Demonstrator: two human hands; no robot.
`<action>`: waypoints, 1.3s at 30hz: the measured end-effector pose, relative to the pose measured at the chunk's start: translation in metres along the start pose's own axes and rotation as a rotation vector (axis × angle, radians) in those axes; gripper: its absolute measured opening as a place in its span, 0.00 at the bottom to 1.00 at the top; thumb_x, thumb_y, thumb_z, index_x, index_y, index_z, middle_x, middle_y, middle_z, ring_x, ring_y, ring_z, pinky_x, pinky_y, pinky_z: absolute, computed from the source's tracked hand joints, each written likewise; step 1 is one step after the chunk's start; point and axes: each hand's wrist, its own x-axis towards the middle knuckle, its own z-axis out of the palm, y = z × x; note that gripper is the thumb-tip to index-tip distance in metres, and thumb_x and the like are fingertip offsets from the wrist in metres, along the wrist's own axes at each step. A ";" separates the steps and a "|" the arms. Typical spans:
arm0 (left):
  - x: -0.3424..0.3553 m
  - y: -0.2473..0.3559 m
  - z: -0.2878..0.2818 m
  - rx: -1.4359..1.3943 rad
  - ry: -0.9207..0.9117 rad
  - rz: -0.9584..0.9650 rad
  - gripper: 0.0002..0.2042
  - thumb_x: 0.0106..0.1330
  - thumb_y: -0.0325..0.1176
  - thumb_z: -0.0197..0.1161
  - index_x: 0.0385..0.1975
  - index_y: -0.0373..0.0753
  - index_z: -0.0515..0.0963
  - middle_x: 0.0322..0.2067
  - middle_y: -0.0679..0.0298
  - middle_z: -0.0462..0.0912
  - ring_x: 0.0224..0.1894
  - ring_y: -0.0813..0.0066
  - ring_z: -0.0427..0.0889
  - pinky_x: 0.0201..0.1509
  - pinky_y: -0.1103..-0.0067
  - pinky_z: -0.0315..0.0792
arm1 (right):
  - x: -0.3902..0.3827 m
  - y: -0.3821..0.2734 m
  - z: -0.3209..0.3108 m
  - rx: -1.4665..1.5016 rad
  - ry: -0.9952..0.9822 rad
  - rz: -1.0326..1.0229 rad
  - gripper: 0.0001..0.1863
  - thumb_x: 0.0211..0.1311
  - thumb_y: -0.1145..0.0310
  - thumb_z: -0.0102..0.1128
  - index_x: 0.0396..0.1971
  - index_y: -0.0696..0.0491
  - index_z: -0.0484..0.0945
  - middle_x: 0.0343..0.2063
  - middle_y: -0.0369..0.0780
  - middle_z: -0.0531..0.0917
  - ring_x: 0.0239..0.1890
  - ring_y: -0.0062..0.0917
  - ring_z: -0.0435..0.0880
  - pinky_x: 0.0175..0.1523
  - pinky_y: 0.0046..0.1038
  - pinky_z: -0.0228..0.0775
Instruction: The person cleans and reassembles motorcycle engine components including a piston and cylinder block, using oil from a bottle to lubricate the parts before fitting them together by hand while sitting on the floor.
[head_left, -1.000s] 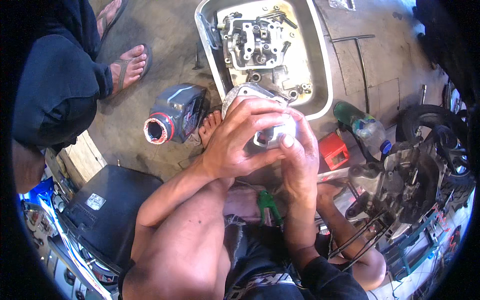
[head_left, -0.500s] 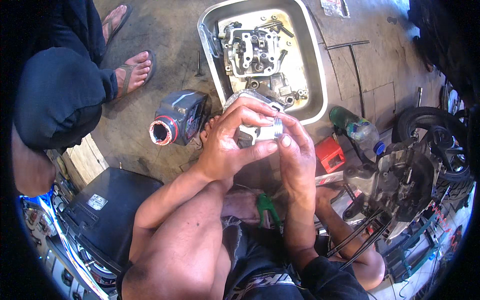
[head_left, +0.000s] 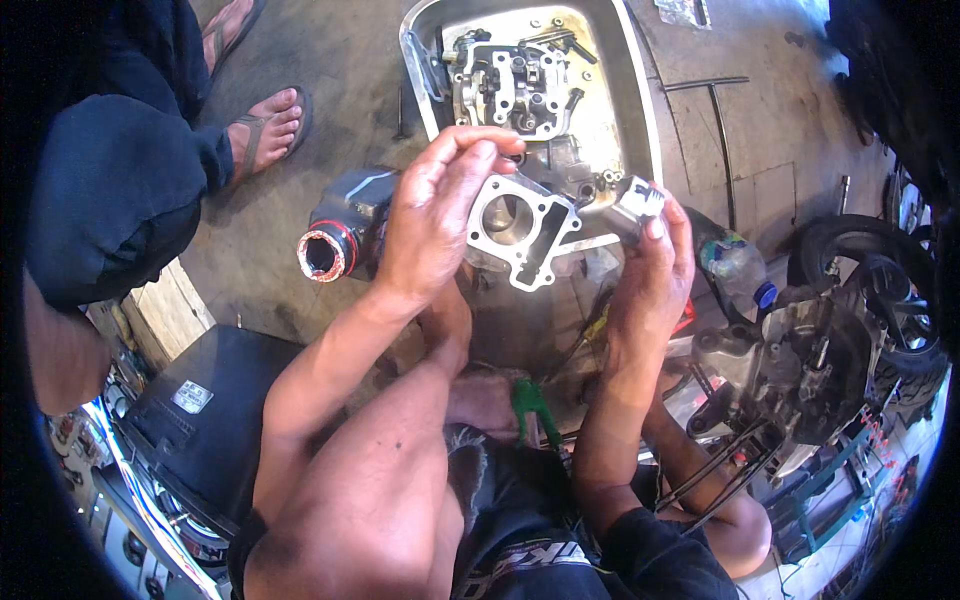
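Cylinder block (head_left: 538, 225), held up before the person's chest, well above the floor and with its flat face turned toward the eyes. The left hand (head_left: 435, 205) grips it by the left side and upper edge, thumb on the near side and fingers curled about the rim; this hold probably serves to leave the round bore and the long slot beside it uncovered to view. The right hand (head_left: 650, 270) pinches a piston (head_left: 635, 205) between thumb and fingers, just to the right of the block and apart from it. Such a fingertip grip would seem to spare the piston's side wall, most of which shows, and the tilt lets light fall on its grooved end. With one part in each hand, the two can be looked at side by side.

Beyond the hands: a shallow tray (head_left: 650, 110) with a raised pale rim, in which a cylinder head (head_left: 515, 95) lies among loose bolts and nuts; the rim presumably stops small pieces from rolling away. Left of the tray, from where I stand, a dark container (head_left: 355, 205) faces its wide, red-ringed mouth toward the person; whether it is upright I cannot tell. To the right, a T-shaped bar (head_left: 715, 130) lies on the floor, outside the tray, and an engine case (head_left: 790, 350) sits near the right forearm.
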 end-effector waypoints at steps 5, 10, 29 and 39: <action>-0.011 0.000 -0.009 0.098 -0.146 -0.046 0.16 0.79 0.36 0.55 0.58 0.33 0.75 0.51 0.61 0.82 0.50 0.77 0.81 0.59 0.78 0.73 | -0.002 0.006 -0.007 -0.359 -0.037 -0.173 0.26 0.54 0.75 0.75 0.55 0.59 0.78 0.48 0.40 0.83 0.48 0.25 0.82 0.56 0.27 0.74; -0.028 -0.010 -0.003 -0.019 -0.247 -0.069 0.21 0.74 0.31 0.63 0.63 0.33 0.72 0.59 0.60 0.75 0.54 0.75 0.79 0.62 0.75 0.73 | -0.014 0.015 0.012 -0.835 -0.246 -0.492 0.33 0.44 0.72 0.80 0.55 0.54 0.79 0.49 0.44 0.84 0.50 0.36 0.84 0.54 0.35 0.77; -0.014 0.007 -0.022 -0.192 0.058 -0.184 0.16 0.78 0.32 0.54 0.61 0.32 0.73 0.51 0.58 0.83 0.51 0.73 0.83 0.57 0.75 0.78 | -0.005 0.011 -0.015 -0.630 -0.039 -0.196 0.08 0.55 0.79 0.72 0.34 0.55 0.84 0.34 0.39 0.88 0.39 0.27 0.86 0.48 0.29 0.75; -0.022 -0.005 -0.019 -0.410 -0.138 -0.333 0.20 0.81 0.34 0.43 0.66 0.30 0.66 0.56 0.44 0.80 0.50 0.54 0.87 0.57 0.66 0.81 | 0.002 0.011 0.006 -0.824 -0.447 -0.576 0.42 0.39 0.59 0.83 0.59 0.51 0.78 0.57 0.42 0.81 0.58 0.39 0.79 0.63 0.40 0.65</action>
